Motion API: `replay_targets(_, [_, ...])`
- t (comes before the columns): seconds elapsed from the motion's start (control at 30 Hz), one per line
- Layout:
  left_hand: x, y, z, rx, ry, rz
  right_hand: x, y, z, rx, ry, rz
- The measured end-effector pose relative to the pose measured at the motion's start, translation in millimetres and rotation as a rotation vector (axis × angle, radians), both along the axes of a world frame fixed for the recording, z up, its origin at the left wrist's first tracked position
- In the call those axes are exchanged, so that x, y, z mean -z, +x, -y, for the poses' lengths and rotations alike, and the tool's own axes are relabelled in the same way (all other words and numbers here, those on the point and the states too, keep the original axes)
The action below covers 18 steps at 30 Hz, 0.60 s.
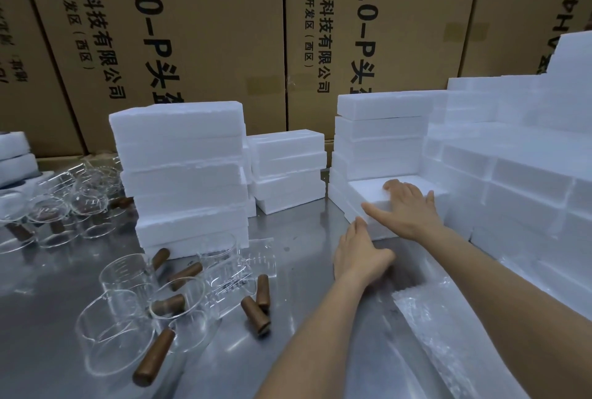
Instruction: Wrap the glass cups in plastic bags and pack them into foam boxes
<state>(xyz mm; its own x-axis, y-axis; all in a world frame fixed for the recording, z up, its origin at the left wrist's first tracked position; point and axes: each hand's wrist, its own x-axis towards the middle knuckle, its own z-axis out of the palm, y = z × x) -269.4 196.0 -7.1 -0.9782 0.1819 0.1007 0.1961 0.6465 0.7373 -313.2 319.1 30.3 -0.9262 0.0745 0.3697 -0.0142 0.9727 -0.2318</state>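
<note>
The right hand (408, 206) lies palm-down on the top face of a white rectangular foam box (378, 203), fingers (395, 186) straight and spread, thumb extended along the box's near edge. The left hand (360, 252) is set against the near front corner of the same box, with its thumb pointing up along the foam face; its fingers curl down at the base of the box, and whether they grip the box cannot be determined. This foam box sits on the reflective stainless-steel worktop (304, 270), directly in front of a tall stack of white foam boxes (381, 135).

To the right, a stepped wall of stacked white foam boxes (519, 167) rises toward the frame edge. Left of centre stands another stack of white foam boxes (185, 171), with a lower stack (286, 167) just behind and to its right.

Clear glass cups with brown wooden handles (144, 302) lie grouped on the worktop at lower left, some upright and some on their sides, close against one another. A second group of the same cups (64, 206) stands farther back at the left. One cup inside a clear printed plastic bag (234, 273) rests near the base of the centre-left stack.

A crumpled sheet of clear plastic bags (448, 328) lies on the worktop below the right forearm. Brown cardboard cartons with black printed lettering (205, 30) form the background wall.
</note>
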Motion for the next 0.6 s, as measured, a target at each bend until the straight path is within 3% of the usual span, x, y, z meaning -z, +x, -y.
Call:
replay_targets(0.33, [-2, 9, 5, -0.057, 0.153, -0.022, 1, 6, 3, 0.009, -0.052, 0.090])
replay_targets(0.53, [2, 26, 24, -0.126, 0.307, 0.002, -6, 45, 41, 0.018, -0.289, -0.234])
replay_targets(0.6, [2, 41, 34, -0.145, 0.375, 0.012, -10, 61, 61, -0.002, -0.333, -0.260])
